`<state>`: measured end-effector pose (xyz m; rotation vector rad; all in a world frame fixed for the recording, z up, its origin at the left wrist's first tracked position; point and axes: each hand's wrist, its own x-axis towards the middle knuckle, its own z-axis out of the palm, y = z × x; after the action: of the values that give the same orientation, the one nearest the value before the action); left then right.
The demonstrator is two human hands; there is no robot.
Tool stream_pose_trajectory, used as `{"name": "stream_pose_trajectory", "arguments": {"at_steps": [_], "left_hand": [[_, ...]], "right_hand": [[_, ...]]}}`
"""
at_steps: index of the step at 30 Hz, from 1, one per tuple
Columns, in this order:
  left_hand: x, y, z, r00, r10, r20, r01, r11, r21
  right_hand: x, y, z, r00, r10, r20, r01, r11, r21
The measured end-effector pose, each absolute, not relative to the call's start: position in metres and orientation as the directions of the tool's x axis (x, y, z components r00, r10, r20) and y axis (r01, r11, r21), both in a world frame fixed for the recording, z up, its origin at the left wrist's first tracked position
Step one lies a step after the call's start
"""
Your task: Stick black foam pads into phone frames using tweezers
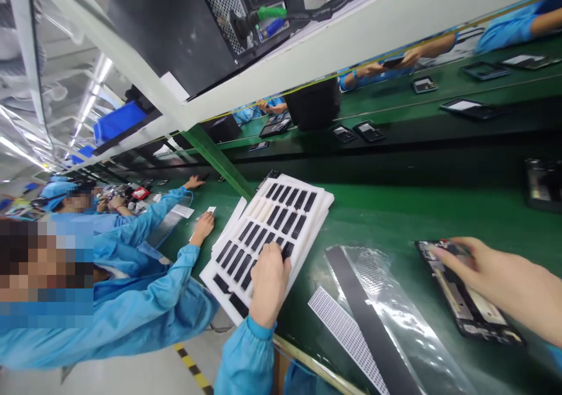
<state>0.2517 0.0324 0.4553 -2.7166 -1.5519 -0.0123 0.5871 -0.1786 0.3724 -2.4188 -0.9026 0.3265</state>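
Note:
A white foam tray (322,199) carries rows of thin black strips (290,222) and lies tilted on more white sheets. My left hand (267,281) is over its near right part, thumb and forefinger closed at one of the black strips; the fingers partly hide it. To the right, an opened phone body (461,301) lies on the green bench top with its inner parts showing. My right hand (487,269) grips its upper end, thumb on top and fingers along the far edge.
A clear plastic bag (395,301), a long dark strip (369,313) and a white dotted sheet (342,330) lie between my hands. Phone parts (469,108) line a belt behind. A shelf edge (307,61) hangs above. At left, a co-worker's sleeve (144,301) reaches in.

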Motion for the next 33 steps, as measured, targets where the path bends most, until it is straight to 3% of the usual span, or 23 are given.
{"name": "stream_pose_trajectory", "arguments": {"at_steps": [2, 4, 7, 9, 12, 15, 17, 19, 21, 23, 27, 33], "left_hand": [[0.258, 0.035, 0.458, 0.493, 0.869, -0.022, 0.869, -0.494, -0.041], [0.267, 0.039, 0.458, 0.476, 0.877, -0.064, 0.875, -0.48, -0.067], [0.28, 0.046, 0.455, 0.446, 0.889, -0.108, 0.887, -0.455, -0.079], [0.282, 0.05, 0.456, 0.441, 0.891, -0.111, 0.892, -0.448, -0.055], [0.268, 0.049, 0.468, 0.486, 0.871, -0.077, 0.874, -0.484, 0.043], [0.244, 0.036, 0.488, 0.546, 0.838, -0.017, 0.825, -0.533, 0.186], [0.231, 0.02, 0.498, 0.618, 0.785, -0.035, 0.743, -0.569, 0.352], [0.226, 0.001, 0.5, 0.834, 0.526, -0.164, 0.468, -0.519, 0.715], [0.228, -0.016, 0.493, 0.946, 0.211, -0.245, 0.308, -0.363, 0.879], [0.232, -0.029, 0.48, 0.935, 0.22, -0.279, 0.342, -0.338, 0.877], [0.239, -0.037, 0.45, 0.827, 0.512, -0.232, 0.462, -0.382, 0.8], [0.26, -0.025, 0.41, 0.721, 0.669, -0.177, 0.57, -0.429, 0.7]], "right_hand": [[0.565, -0.149, 0.405, 0.625, 0.772, -0.118, 0.569, -0.553, -0.608], [0.542, -0.115, 0.425, 0.508, 0.857, -0.089, 0.557, -0.406, -0.725], [0.521, -0.068, 0.429, 0.404, 0.898, -0.177, 0.223, -0.284, -0.932], [0.515, -0.044, 0.417, 0.45, 0.875, -0.178, 0.004, -0.201, -0.98], [0.513, -0.027, 0.391, 0.506, 0.848, -0.16, -0.123, -0.112, -0.986], [0.51, -0.023, 0.366, 0.453, 0.871, -0.192, -0.163, -0.13, -0.978], [0.505, -0.023, 0.355, 0.422, 0.886, -0.193, -0.146, -0.143, -0.979], [0.499, -0.024, 0.349, 0.4, 0.899, -0.181, -0.108, -0.15, -0.983], [0.494, -0.025, 0.345, 0.39, 0.907, -0.157, -0.052, -0.149, -0.988], [0.491, -0.027, 0.343, 0.383, 0.914, -0.129, 0.009, -0.143, -0.99], [0.489, -0.03, 0.341, 0.357, 0.929, -0.092, 0.101, -0.137, -0.986], [0.487, -0.032, 0.344, 0.331, 0.941, -0.071, 0.181, -0.137, -0.974]]}}
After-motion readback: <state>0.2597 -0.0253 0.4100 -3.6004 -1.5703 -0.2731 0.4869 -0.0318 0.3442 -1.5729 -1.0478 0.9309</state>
